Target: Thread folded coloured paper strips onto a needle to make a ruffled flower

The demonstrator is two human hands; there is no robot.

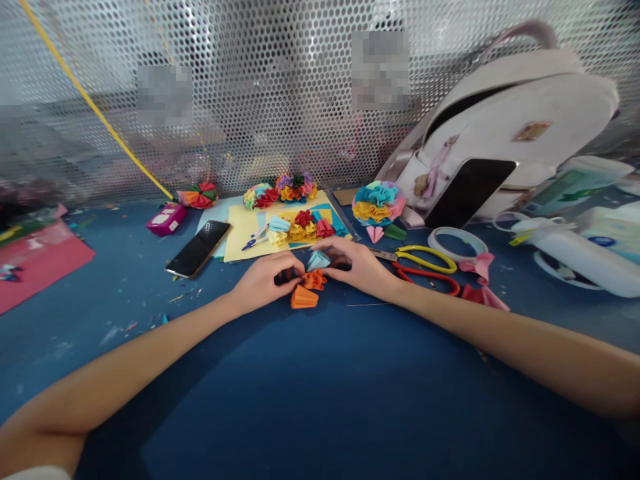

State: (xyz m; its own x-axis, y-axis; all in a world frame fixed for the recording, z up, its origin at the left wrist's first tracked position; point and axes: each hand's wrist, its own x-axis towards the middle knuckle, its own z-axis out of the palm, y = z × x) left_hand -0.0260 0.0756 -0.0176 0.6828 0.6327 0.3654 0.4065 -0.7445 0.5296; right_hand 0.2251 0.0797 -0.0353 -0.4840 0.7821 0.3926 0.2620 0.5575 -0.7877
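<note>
Head view: my left hand [265, 283] and right hand [353, 268] curve inward in a narrow grip, fingertips close around a pale blue folded paper piece [319, 261]; I cannot tell what either hand holds. Orange pleated paper pieces [305, 297] lie just below on the blue work surface [75, 320], with yellow-handled scissors [425, 257] beside my right hand

Two hands [267, 283], two smartphones [197, 249], two pairs of scissors [425, 249], one backpack [515, 113], one tape roll [457, 230]
</note>
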